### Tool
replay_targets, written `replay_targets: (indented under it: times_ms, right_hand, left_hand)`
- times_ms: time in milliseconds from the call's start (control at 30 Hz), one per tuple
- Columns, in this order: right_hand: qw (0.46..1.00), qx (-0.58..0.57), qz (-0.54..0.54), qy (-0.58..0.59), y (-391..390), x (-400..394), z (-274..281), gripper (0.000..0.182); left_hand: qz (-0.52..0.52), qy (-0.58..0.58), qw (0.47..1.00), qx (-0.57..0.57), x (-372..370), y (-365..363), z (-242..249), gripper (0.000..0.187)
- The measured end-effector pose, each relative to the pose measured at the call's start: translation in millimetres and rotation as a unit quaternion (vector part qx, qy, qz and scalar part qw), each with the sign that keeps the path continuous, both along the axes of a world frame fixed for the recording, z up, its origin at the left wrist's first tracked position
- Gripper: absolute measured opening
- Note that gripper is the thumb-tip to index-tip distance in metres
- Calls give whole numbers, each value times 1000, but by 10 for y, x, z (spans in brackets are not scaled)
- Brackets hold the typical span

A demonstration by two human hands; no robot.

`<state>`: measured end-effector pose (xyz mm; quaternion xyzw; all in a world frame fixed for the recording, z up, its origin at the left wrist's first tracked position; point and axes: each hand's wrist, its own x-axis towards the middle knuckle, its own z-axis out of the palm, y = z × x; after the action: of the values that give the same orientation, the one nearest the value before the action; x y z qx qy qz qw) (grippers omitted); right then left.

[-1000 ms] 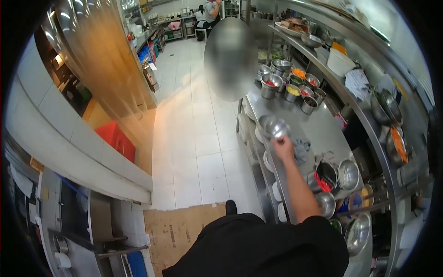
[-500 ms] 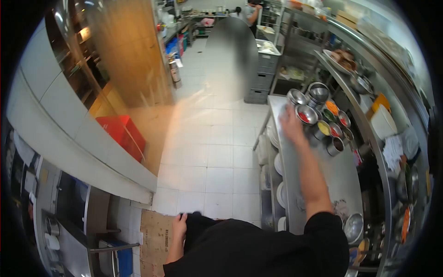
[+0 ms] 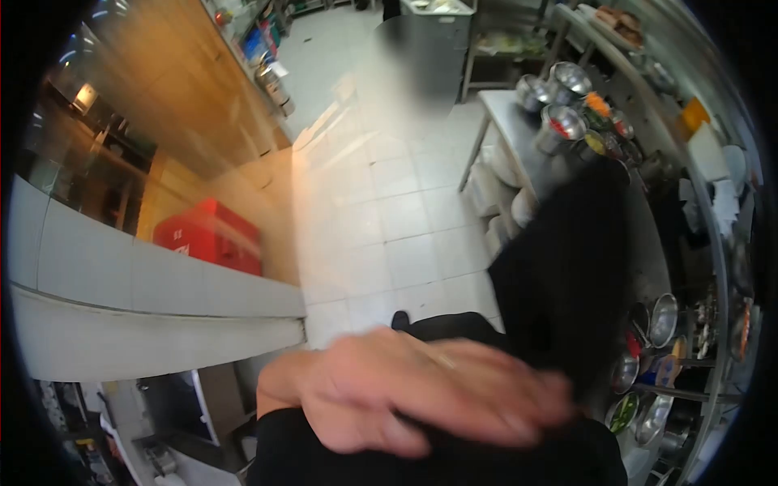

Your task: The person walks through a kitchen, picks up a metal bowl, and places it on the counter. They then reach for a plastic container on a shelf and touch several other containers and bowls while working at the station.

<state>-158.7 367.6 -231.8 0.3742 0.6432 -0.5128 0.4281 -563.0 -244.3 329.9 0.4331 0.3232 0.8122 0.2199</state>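
My left hand (image 3: 421, 397) is raised close to the camera at the bottom centre. It is blurred, its fingers stretched out to the right, and nothing shows in it. My right hand is not visible; a black sleeve (image 3: 567, 267) rises on the right and covers part of the steel table (image 3: 506, 121). At the table's far end stand several round metal containers (image 3: 561, 123) with red, yellow and orange fillings.
Steel bowls (image 3: 660, 320) sit at the lower right by the table. Stacked white plates (image 3: 501, 172) lie on the shelf beneath it. A red crate (image 3: 212, 235) stands by the wood-panelled wall on the left. White floor tiles (image 3: 381, 211) run down the middle.
My left hand has come up from my side to just in front of the camera. My right arm has pulled back from the containers, and the view has swung down and left.
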Motion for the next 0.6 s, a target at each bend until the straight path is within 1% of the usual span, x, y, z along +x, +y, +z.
replay_targets:
  times_ms: [33,67,133,167,200,233,267,300,333,367,400,467,500,533,600]
  right_hand:
    - [999,30,23,7,-190,44,-127,82]
    - [997,62,42,16,-378,90,-234,88]
    - [989,132,63,35,-800,318,-395,100]
    - [999,8,38,12,-1061,21,260,94]
    - [1000,12,7,7,-1831,-258,770,94]
    - [900,135,-366,193,-2558,-543,1316,25]
    - [915,244,-315,64,-2618,-103,484,23]
    - [867,417,11,274,-2633,444,-603,24]
    - [900,326,-160,240,-3186,262,-89,25]
    - [896,334,-179,231,-3359,374,24,25]
    - [902,344,-132,227,-3499,434,29,26]
    - [906,358,-24,224,-3709,644,-18,28]
    - [907,360,27,218,-3907,850,-39,29]
    - [906,358,78,213,-4127,1015,-64,30]
    - [886,375,174,210,-4287,1140,-129,32]
  left_hand:
    - [-104,76,989,71,-98,81,48,49]
    - [-211,151,955,145,-153,125,88,53]
    - [-224,89,961,139,-55,122,141,47]
    - [-195,68,967,149,-61,107,133,46]
    - [-225,60,960,155,-140,143,108,46]
    - [-264,94,942,182,-264,211,81,44]
    - [-307,125,917,219,-348,306,67,42]
    - [-356,-23,919,167,-228,226,160,40]
    - [-293,35,892,343,-100,482,-76,38]
    - [-345,54,893,282,-138,406,-23,42]
    - [-389,77,893,213,-202,344,38,46]
    - [-363,-49,897,247,136,460,79,60]
    - [-375,41,883,278,105,588,22,76]
    - [-383,34,883,269,176,665,4,76]
    - [-377,23,867,325,327,881,14,78]
